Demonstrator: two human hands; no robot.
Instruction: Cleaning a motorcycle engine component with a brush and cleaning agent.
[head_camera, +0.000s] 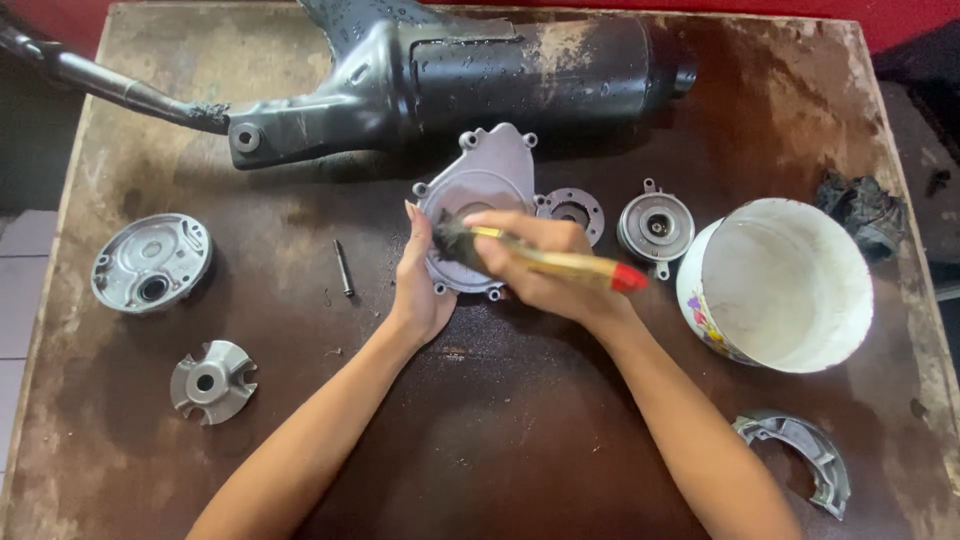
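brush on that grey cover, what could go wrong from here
1. The left hand steadies only one edge of the grey cover, so brush strokes from the right hand might twist it into the small round part beside it.
2. The right forearm lies close to the white tub and could knock it.

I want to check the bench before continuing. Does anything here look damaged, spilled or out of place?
Nothing looks spilled or broken. The table has worn, pale edges, and the black exhaust pipe is scuffed and spotted. The left hand steadies the grey cover while the right hand holds the brush.
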